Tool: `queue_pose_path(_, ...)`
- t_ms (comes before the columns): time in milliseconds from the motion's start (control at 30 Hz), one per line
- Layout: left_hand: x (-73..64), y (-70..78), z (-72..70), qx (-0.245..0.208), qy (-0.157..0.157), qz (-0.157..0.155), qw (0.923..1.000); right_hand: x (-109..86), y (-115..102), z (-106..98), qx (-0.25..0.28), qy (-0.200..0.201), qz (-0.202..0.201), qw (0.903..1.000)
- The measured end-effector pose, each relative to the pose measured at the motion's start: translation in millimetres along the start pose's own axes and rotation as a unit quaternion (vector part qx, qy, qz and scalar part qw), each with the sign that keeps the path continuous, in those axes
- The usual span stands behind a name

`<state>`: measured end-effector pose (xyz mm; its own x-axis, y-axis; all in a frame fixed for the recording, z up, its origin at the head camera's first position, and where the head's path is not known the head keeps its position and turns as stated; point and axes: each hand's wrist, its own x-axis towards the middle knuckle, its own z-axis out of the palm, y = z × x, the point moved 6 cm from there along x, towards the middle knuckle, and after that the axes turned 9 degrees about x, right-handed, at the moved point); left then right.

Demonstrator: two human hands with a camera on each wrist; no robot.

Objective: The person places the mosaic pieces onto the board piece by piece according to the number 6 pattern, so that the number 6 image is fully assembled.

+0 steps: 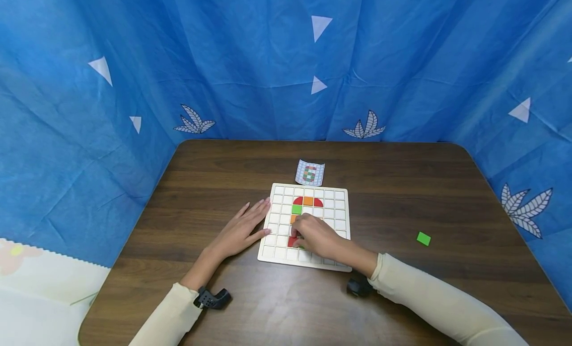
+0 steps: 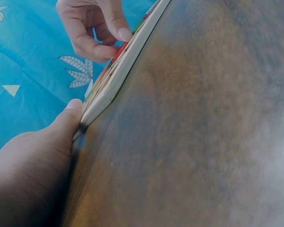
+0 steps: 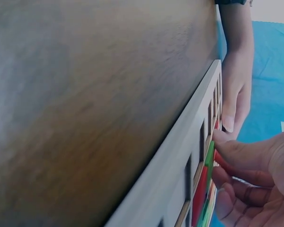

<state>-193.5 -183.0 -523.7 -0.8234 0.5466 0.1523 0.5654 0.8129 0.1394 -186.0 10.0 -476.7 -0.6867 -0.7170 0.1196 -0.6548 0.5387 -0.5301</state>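
Observation:
A white square grid board lies on the table with red, orange and green tiles in its cells. My left hand rests flat beside it, fingers spread, fingertips and thumb against its left edge. Above the lower middle of the board, my right hand has curled fingers, with thumb and index finger pinching at a red tile. The fingers partly cover that tile. In the right wrist view, a green tile and another red tile sit in the board near the thumb.
Behind the board stands a curled pattern card with a coloured grid design. A loose green tile lies to the right on the brown wooden table. Blue cloth hangs along the table's back and sides.

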Motion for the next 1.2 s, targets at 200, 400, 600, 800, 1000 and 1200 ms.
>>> queue_pose_path(200, 0.1, -1.0, 1.4, 0.002, -0.013, -0.006, 0.9999, 0.2, -3.1, 0.1, 0.007, 0.002, 0.007, 1.0000)
queue_pose_path(400, 0.1, -0.9, 2.8, 0.010, -0.013, -0.007, 0.9998, -3.2, -6.2, 1.4, 0.004, 0.011, 0.001, 0.9999)
queue_pose_path(600, 1.3, -0.6, 3.6, 0.012, -0.010, -0.005, 0.9999, -3.8, -7.5, 2.3, -0.014, 0.015, -0.014, 0.9997)
queue_pose_path(800, 0.9, -0.4, 2.7, 0.013, -0.011, -0.003, 0.9999, -3.2, -8.0, 2.0, -0.011, 0.011, -0.021, 0.9997)
queue_pose_path(1000, 1.0, -0.7, 3.1, 0.016, -0.016, -0.005, 0.9997, -3.5, -8.6, 1.5, -0.006, 0.012, -0.030, 0.9995)
queue_pose_path(1200, 1.0, -0.9, 3.7, 0.012, -0.024, -0.011, 0.9996, -3.8, -8.5, 2.5, -0.011, 0.014, -0.034, 0.9993)
